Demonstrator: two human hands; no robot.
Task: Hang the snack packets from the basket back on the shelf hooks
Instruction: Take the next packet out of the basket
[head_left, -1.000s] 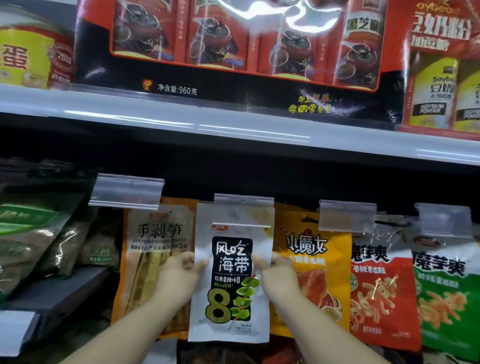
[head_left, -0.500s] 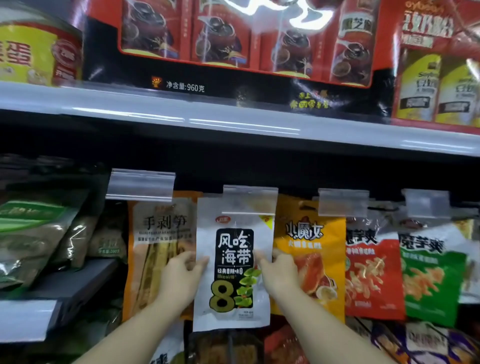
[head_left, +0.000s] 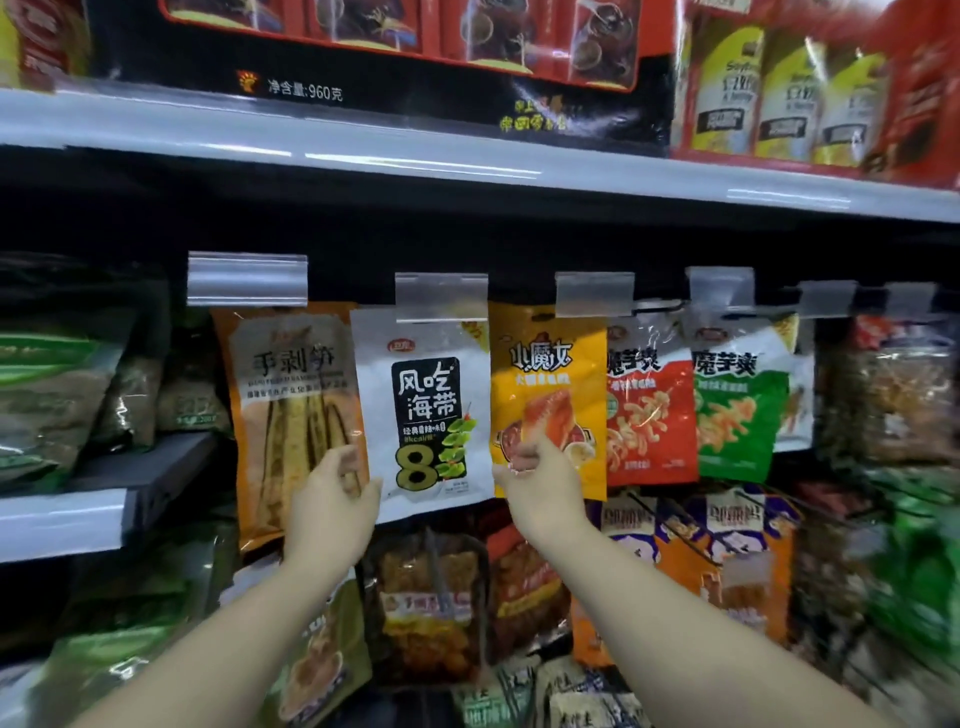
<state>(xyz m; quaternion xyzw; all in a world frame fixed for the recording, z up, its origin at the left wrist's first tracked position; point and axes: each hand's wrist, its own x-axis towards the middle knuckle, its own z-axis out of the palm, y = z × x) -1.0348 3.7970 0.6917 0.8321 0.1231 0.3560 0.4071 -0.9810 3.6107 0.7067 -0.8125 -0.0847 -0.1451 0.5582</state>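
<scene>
A white seaweed snack packet (head_left: 423, 410) with a black label and a large 8 hangs under a clear hook tag (head_left: 441, 296) in the row of hanging packets. My left hand (head_left: 332, 499) is at its lower left corner, thumb on the front and fingers at the edge, pinching it lightly. My right hand (head_left: 537, 475) sits at the lower right edge with loosely curled fingers; it seems just off the packet. The hook itself is hidden behind the tag. No basket is in view.
An orange bamboo-shoot packet (head_left: 291, 415) hangs to the left. To the right hang a yellow packet (head_left: 548, 384), a red one (head_left: 649, 410) and a green one (head_left: 737, 410). A grey shelf edge (head_left: 467, 166) runs above. More packets (head_left: 431, 597) hang below.
Both hands have slid from the packet's mid-height sides down to its lower corners. The right hand's fingers have come off the packet. The view has shifted to the left and down.
</scene>
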